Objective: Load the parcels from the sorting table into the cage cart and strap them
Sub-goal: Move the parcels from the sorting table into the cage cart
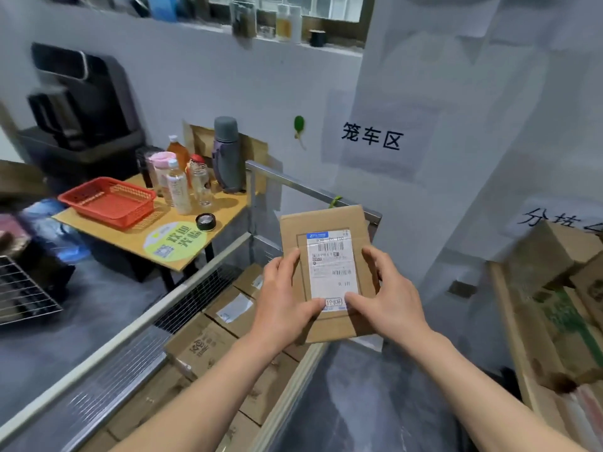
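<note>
Both hands are up front: the left hand (287, 298) grips the left edge of a flat cardboard parcel (321, 220), the right hand (388, 295) grips its right edge, and both thumbs press on the lower end of its white shipping label (329, 265). The parcel is held label-up above the cage cart (137, 327), near the cart's far right corner. Below it, stacked parcels (202, 347) fill the cart floor. On the right sits a pile of cardboard boxes (548, 256). Past the cart's far rail stands a small bench (228, 210), with a red basket (107, 200) at its left edge, bottles (177, 187) mid-bench, a black lid (205, 222) towards the front edge and a grey flask (226, 154) at the back.
</note>
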Action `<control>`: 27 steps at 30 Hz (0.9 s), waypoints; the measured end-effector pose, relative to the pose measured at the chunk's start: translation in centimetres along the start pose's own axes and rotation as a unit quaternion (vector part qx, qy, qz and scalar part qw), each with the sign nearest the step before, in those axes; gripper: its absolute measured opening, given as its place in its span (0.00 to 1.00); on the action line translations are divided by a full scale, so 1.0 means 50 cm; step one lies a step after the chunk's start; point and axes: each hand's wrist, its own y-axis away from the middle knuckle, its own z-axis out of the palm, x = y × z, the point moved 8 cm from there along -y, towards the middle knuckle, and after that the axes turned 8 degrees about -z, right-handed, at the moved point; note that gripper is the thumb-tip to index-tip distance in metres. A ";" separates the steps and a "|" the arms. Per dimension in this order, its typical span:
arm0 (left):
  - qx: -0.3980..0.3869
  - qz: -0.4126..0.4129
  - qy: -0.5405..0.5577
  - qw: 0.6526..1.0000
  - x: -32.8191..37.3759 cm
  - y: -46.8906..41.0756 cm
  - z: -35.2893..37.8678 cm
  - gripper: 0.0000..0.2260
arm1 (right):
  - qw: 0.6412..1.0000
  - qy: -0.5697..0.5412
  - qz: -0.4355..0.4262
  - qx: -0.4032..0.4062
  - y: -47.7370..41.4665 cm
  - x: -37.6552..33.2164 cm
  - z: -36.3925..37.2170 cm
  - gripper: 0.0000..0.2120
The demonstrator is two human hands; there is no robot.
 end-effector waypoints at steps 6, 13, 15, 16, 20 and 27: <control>0.085 -0.056 -0.001 0.995 -0.063 -0.100 -0.061 0.45 | 0.997 -0.035 -0.057 -0.035 -0.191 -0.043 0.073 0.44; 0.137 -0.151 -0.014 0.979 -0.131 -0.228 -0.026 0.45 | 0.981 -0.048 -0.137 -0.131 -0.399 -0.008 0.194 0.41; 0.144 -0.184 -0.016 0.972 -0.156 -0.263 -0.004 0.45 | 0.972 -0.037 -0.166 -0.164 -0.448 0.011 0.230 0.41; 0.146 -0.198 -0.016 0.969 -0.168 -0.277 0.008 0.45 | 0.967 -0.026 -0.180 -0.181 -0.469 0.021 0.248 0.41; 0.149 -0.242 -0.017 0.958 -0.222 -0.319 0.056 0.45 | 0.948 0.029 -0.214 -0.234 -0.529 0.073 0.332 0.45; 0.123 -0.286 -0.027 0.950 -0.337 -0.348 0.126 0.44 | 0.929 0.041 -0.225 -0.292 -0.533 0.154 0.462 0.45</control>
